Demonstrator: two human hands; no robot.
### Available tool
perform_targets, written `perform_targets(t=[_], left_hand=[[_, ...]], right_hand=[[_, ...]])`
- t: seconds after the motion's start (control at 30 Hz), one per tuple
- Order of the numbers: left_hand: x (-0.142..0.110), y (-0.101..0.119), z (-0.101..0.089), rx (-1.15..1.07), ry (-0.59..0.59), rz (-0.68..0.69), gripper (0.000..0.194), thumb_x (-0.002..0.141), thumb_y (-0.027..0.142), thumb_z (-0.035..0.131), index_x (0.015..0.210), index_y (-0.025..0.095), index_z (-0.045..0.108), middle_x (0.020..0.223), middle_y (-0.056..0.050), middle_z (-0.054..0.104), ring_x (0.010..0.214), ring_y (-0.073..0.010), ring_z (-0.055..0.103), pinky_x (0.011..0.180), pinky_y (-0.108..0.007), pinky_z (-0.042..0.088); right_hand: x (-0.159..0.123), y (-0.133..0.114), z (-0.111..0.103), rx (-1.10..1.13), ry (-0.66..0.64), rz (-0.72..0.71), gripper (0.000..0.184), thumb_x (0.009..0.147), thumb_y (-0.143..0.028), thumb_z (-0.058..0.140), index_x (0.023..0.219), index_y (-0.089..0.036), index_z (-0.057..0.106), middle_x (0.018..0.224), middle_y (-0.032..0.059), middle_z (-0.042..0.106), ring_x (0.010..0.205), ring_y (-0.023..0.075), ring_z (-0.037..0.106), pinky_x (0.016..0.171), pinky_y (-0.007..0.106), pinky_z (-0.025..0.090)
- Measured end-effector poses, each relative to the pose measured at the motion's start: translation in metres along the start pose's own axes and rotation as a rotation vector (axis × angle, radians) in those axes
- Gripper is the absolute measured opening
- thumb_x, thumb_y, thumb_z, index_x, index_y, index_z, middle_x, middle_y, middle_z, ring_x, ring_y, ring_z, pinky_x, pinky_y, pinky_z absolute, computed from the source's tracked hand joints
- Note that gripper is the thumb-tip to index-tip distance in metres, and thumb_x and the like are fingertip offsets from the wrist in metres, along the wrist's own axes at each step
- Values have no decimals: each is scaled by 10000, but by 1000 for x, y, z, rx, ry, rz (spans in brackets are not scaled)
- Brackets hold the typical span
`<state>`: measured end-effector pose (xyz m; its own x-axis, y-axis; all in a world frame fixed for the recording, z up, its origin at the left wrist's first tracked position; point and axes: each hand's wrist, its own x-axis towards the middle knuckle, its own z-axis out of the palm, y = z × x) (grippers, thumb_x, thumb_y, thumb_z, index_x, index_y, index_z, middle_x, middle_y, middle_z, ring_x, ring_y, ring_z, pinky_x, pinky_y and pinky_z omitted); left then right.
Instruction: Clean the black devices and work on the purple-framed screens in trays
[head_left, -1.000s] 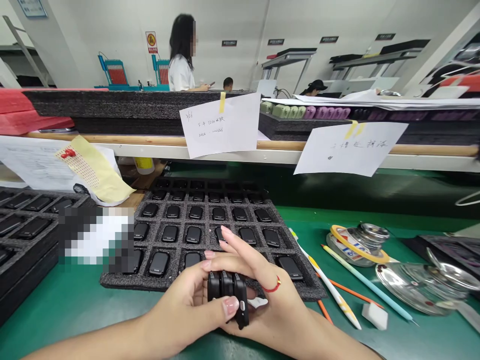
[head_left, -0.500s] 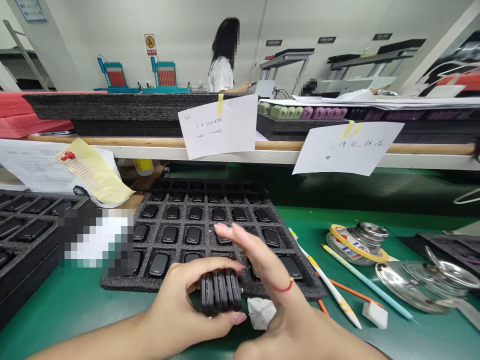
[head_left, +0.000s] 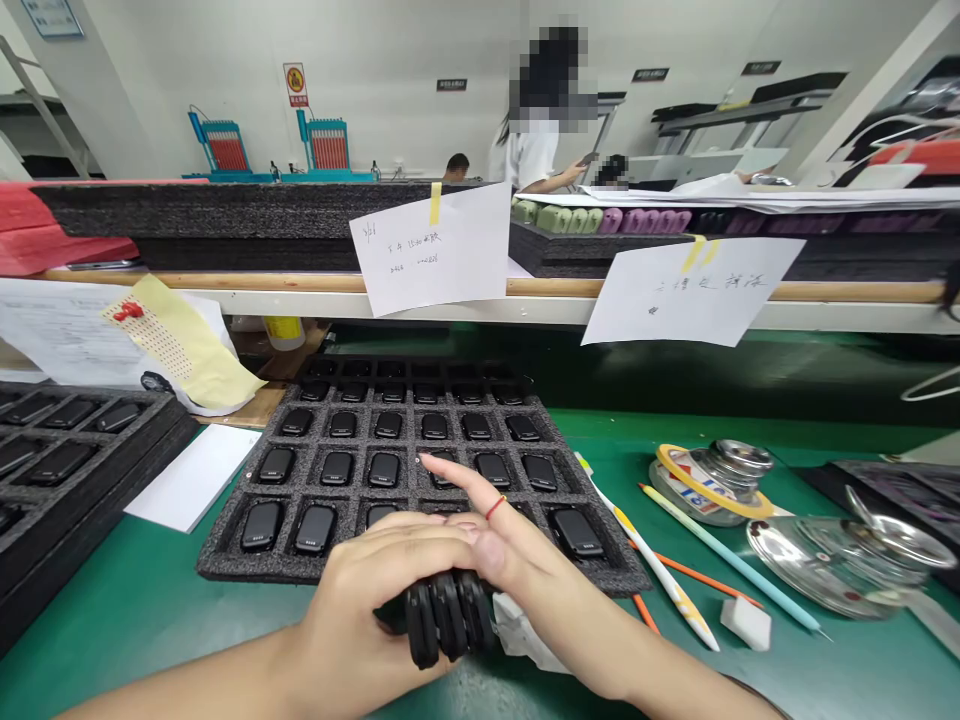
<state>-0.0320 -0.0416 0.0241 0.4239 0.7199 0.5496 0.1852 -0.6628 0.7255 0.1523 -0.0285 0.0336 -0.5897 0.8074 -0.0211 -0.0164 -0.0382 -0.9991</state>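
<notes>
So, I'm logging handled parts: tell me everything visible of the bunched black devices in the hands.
At least three black watch-like devices are bunched side by side, narrow edges facing the camera. They have rounded corners and look plastic. The left hand wraps around them from the left and over the top; the right hand meets its fingers there, its contact with the devices unclear. They are held in front of the foam tray, over the green tabletop.

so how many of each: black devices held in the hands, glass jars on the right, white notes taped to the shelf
Held black devices: 3
Glass jars: 2
Taped white notes: 2
Total: 7
</notes>
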Motion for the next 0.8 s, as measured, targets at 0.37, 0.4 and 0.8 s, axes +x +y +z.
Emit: perform_targets(t=[0.37, 0.4, 0.8], left_hand=[[-15, -11, 6, -135, 31, -236, 883, 765, 446, 834, 1498, 497, 346, 1561, -56, 363, 1371, -336, 482, 1126, -470, 435], [-15, -11, 7, -214, 30, -303, 1104, 681, 397, 907, 1528, 527, 210, 1592, -59, 311, 1359, -341, 496, 1110, -483, 448], [-5, -1, 9, -1006, 23, -897, 550, 836, 596, 716, 1169, 167, 630, 1078, -142, 724, 993, -263, 720, 732, -289, 553]], right_hand=[[2, 9, 16, -109, 139, -236, 1227, 659, -168, 879, 1601, -298, 104, 1122, 47, 754, 988, 236, 747, 922, 373, 588], [2, 10, 15, -169, 155, -280, 1223, 669, -183, 884, 1602, -303, 103, 1121, 40, 756, 996, 233, 744, 927, 360, 584], [1, 1, 1, -678, 152, -468, 848, 747, -136, 811, 1453, -336, 386, 1348, 68, 606, 1209, 242, 626, 1016, 363, 542]])
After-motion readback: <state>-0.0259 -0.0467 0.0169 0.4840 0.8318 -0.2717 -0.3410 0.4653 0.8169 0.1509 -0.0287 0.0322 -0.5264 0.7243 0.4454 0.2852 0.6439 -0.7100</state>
